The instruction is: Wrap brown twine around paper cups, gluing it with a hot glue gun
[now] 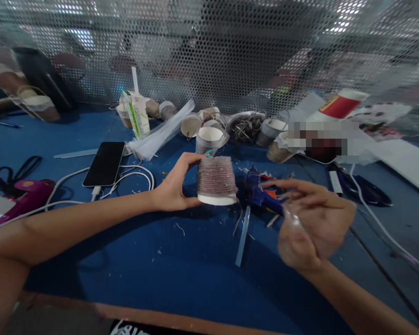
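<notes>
My left hand [178, 184] grips a cord-wrapped paper cup [217, 177] from its left side, thumb below and fingers above. Grey and reddish cord winds around the cup, and its white rim faces down toward me. On the right, my right hand [316, 221] is raised and blurred, its fingers bent in a pinch. Something shiny and clear shows at its fingertips, too smeared to name. Just left of these fingers lies a blue glue gun [256, 188]; whether they touch it, I cannot tell. A clear glue stick [243, 239] lies below the gun.
A phone [104, 164] with a white cable lies at left, beside a purple glue gun [24, 197]. Behind stand several wrapped cups [209, 136], a bundle of clear glue sticks [164, 130] and a drink carton [138, 116]. Dark-handled scissors [366, 188] rest at right. A perforated metal screen [209, 56] borders the back.
</notes>
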The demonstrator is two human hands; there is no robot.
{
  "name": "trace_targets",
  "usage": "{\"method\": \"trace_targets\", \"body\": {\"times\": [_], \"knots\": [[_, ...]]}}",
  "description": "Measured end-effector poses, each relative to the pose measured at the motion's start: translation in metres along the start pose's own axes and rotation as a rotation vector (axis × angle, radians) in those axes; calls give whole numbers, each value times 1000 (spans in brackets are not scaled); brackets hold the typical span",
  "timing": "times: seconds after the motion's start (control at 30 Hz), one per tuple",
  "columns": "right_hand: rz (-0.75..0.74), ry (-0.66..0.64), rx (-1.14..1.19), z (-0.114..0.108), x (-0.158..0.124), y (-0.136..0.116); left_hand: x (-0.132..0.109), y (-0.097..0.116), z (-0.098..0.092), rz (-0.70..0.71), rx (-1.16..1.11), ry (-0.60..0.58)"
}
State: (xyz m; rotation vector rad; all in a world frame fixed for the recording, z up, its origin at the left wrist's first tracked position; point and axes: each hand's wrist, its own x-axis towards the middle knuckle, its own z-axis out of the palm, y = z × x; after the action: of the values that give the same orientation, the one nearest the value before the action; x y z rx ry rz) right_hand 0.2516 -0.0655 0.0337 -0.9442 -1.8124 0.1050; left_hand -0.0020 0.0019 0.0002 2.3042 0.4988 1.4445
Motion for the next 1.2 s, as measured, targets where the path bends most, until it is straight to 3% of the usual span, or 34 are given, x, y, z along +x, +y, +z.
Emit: {"method": "trace_targets", "body": {"times": [0.1,0.2,0.47,0.67,0.83,0.9,1.03,1.1,1.2], "knots": [[-108,-113,57,5,7,-1,0,0,-2,17,-99,-107],[-152,-308,-74,6,6,-1,1,0,-3,6,-127,-188],[-188,-216,-236,4,4,8,3,9,-3,-3,-43,-234],[-191,-236,-233,10,6,1,1,11,-1,67,47,-238],[-209,-331,3,-14,24,19,-4,7,2,32,121,-88],[-125,-337,-103,-34,38,32,-7,3,6,-24,119,67],[0,-531,-436,-65,61,46,-8,-5,11,2,-6,402],[64,-634,-543,-68,64,43,-7,-9,12,9,-25,425],[209,-808,-608,-62,63,32,-6,-11,11,-30,-41,364]]}}
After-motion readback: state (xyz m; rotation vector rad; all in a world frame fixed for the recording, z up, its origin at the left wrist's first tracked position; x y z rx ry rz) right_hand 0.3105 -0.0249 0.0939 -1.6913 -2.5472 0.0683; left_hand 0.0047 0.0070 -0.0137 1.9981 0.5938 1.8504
